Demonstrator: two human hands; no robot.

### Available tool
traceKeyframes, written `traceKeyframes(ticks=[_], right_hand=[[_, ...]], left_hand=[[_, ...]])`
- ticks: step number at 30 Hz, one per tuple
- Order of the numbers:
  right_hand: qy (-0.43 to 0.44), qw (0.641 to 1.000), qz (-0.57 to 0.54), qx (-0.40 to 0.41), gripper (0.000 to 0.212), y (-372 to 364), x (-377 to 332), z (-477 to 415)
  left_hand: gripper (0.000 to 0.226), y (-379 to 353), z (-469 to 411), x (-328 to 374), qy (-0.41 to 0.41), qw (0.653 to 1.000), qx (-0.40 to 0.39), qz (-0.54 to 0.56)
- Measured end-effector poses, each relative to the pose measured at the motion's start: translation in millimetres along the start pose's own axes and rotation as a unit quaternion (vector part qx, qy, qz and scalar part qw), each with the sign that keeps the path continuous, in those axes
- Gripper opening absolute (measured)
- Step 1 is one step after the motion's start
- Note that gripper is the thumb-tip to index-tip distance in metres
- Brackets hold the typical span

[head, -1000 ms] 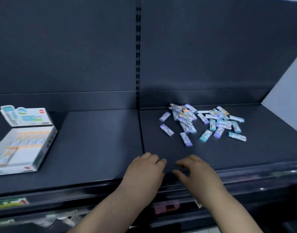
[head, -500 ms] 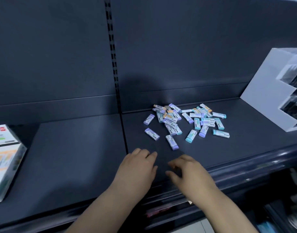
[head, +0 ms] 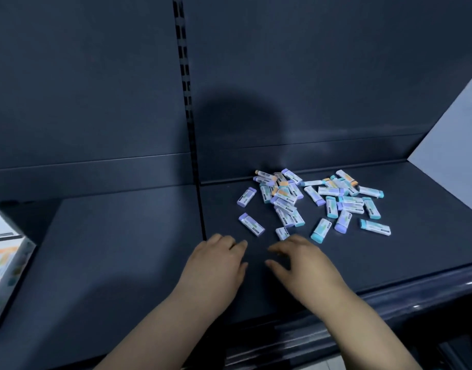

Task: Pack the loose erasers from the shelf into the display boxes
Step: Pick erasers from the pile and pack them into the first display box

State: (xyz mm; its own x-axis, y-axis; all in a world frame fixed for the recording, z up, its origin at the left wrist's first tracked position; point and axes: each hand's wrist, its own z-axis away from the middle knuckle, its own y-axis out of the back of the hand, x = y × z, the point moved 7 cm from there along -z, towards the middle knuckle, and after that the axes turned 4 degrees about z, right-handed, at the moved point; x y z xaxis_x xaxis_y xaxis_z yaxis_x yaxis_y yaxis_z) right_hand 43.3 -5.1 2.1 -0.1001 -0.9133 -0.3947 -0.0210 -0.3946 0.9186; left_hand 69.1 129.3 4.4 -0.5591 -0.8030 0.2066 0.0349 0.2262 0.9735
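A loose pile of erasers [head: 313,200] in purple, teal and orange sleeves lies on the dark shelf [head: 123,236], right of centre. One purple eraser [head: 251,223] lies apart at the pile's near left. My left hand [head: 216,268] hovers low over the shelf just in front of the pile, fingers relaxed and empty. My right hand [head: 304,265] is beside it, fingers loosely bent, its fingertips partly covering a purple eraser [head: 282,232] at the pile's near edge. A white display box [head: 5,273] is cut off at the left edge.
A white angled display stand [head: 453,145] sits at the far right of the shelf. A slotted upright [head: 188,102] divides the dark back panel. The shelf's front lip [head: 389,297] runs below my forearms.
Both hands have moved forward towards the eraser pile; the right fingertips now reach the nearest purple eraser. The view has swung, so the right stand shows less.
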Motion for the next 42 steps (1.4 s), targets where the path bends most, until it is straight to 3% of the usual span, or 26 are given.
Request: traceKeyframes(ticks=[14,22,28,32,34,36,39,42], right_hand=[[0.134,0.99,0.034,-0.015,0.026,57,88,-85],[0.185,0.981,0.047,-0.044,0.031,41,86,-126],[0.159,0.985,0.03,-0.05,0.037,24,85,-142],[0.142,0.989,0.005,-0.038,0.011,30,87,-140],[0.129,0.99,-0.036,-0.036,0.03,35,92,-137],[0.117,0.989,-0.078,-0.044,0.035,42,96,-133],[0.098,0.981,-0.161,-0.05,0.009,53,95,-120],[0.089,0.975,-0.198,-0.041,0.003,58,91,-105]], left_hand=[[0.047,-14,-66,75,0.135,0.99,0.041,-0.021],[0.048,-21,-54,82,0.213,0.971,0.098,-0.047],[0.037,-12,-41,76,0.259,0.959,0.091,-0.072],[0.046,-8,-46,78,0.269,0.961,0.068,-0.019],[0.051,-6,-51,79,0.245,0.965,0.084,-0.026],[0.051,-9,-59,76,0.236,0.969,0.076,-0.018],[0.051,-9,-70,75,0.211,0.974,0.077,-0.006],[0.057,-7,-78,75,0.205,0.974,0.092,0.023]])
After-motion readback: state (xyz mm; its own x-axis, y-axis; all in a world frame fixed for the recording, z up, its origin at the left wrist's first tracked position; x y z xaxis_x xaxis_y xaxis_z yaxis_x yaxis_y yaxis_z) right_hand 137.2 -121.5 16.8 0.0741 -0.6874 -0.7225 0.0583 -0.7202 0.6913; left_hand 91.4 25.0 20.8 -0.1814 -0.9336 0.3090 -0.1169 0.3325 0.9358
